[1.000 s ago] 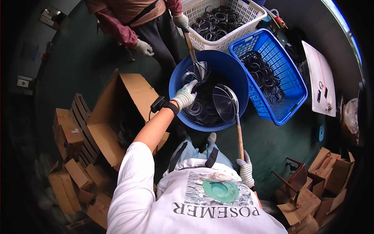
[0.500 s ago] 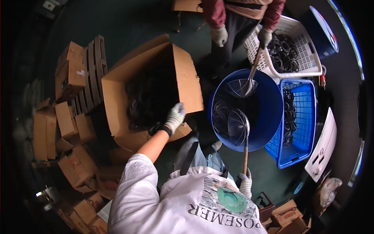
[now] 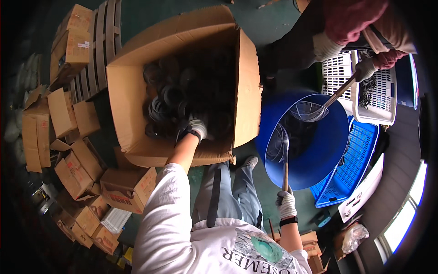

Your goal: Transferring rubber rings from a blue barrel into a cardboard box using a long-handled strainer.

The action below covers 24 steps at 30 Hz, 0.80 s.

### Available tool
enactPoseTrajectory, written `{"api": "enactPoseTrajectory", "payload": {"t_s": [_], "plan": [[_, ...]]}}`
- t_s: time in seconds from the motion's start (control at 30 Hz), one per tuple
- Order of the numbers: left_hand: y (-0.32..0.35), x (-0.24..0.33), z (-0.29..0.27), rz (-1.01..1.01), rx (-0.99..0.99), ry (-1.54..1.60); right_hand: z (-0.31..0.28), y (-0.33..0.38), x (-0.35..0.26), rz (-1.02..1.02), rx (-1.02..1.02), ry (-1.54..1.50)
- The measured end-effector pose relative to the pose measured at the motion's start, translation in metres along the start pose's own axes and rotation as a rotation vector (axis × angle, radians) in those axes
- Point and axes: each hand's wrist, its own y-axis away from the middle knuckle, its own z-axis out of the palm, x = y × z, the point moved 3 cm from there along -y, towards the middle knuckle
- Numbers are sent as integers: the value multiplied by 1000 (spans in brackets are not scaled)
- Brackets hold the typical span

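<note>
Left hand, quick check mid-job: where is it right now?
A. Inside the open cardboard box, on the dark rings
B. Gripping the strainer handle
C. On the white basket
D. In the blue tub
A: the gloved left hand reaches into the open cardboard box among the dark rings, while the right hand holds the wire strainer by its handle over the blue tub.

Matt cardboard box (image 3: 137, 114), glossy plastic tub (image 3: 328, 150), wire-mesh skimmer (image 3: 278, 146).
</note>
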Motion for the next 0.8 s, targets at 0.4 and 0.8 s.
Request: {"api": "enactPoseTrajectory", "payload": {"t_s": [0.4,0.8], "plan": [[-44,35,60,-140,113,395,51,24,-44,30,71,-33],[-80,24,88,80,246,632,59,-7,-53,35,33,19]]}}
